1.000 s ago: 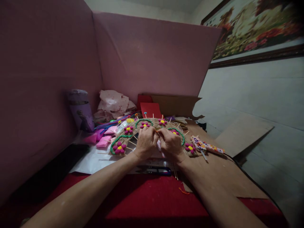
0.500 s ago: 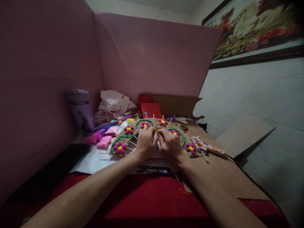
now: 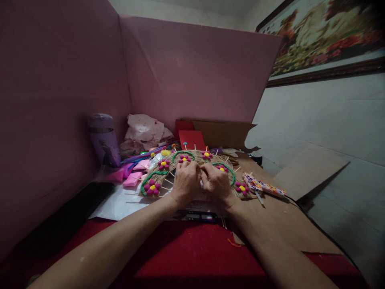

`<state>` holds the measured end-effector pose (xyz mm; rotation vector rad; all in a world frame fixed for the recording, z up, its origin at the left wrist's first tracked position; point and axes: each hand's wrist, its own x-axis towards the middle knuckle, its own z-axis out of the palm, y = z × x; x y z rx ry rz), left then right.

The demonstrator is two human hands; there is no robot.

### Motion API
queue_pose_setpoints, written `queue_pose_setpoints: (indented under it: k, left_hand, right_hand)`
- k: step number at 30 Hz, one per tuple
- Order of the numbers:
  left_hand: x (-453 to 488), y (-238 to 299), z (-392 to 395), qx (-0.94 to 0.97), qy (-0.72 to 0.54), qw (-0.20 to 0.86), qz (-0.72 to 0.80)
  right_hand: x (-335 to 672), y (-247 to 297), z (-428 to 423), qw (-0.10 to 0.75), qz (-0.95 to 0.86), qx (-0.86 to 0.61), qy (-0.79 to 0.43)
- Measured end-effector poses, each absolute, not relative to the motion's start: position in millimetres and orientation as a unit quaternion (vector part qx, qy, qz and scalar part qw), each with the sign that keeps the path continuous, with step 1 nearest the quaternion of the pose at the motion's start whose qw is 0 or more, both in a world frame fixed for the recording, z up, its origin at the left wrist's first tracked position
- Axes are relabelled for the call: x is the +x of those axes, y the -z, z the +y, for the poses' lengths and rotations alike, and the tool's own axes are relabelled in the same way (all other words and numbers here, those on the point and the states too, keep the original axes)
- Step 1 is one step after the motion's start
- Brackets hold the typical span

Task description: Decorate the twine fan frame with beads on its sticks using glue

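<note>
My left hand [image 3: 187,180] and my right hand [image 3: 215,182] meet at the middle of a twine-wrapped arch [image 3: 161,176], fingers pinched together. Whatever lies between the fingertips is hidden by the hands. The arch carries magenta flowers with yellow centres, such as the left-end flower [image 3: 152,187] and the right-end flower [image 3: 242,188]. A green curling strip [image 3: 147,178] runs along its left side, and another green strip [image 3: 232,176] curves beside my right hand. Thin wooden sticks poke out around the arch, a few tipped with small coloured pieces.
Thread snips [image 3: 201,216] lie in front on the red cloth [image 3: 186,249]. A glue gun with patterned wrapping [image 3: 264,186] rests right on cardboard [image 3: 288,220]. Pink packets [image 3: 132,179] and a purple tumbler [image 3: 104,140] stand left. Red card [image 3: 192,139] lies behind.
Both hands stay at the same place with fingers pinched; the fingertips shift only slightly. The arch and the things around it look unmoved.
</note>
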<state>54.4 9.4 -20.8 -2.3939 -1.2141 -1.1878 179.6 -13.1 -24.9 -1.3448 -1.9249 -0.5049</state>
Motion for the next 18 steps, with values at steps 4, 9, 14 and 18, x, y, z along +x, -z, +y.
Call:
queue_pose_setpoints:
  k: [4,9,14,18]
  left_hand:
    - [55.3,23.1,10.5,-0.810,0.407,0.107,-0.408]
    - [54.1,23.4,12.4,-0.814,0.411,0.090,-0.401]
    - [52.1,20.8,10.3,-0.815,0.409,0.081,-0.403]
    - [51.8,18.6,7.0,-0.811,0.430,0.085,-0.387]
  right_hand:
    - [179.0,24.6,-13.5,0.367,-0.746,-0.523,0.190]
    - [178.6,24.4,-15.3,0.360,-0.746,-0.526,0.194]
    - [179.1,24.2,-16.0,0.350,-0.745,-0.529,0.205]
    - [179.2,24.9,-14.6,0.353,-0.733,-0.542,0.212]
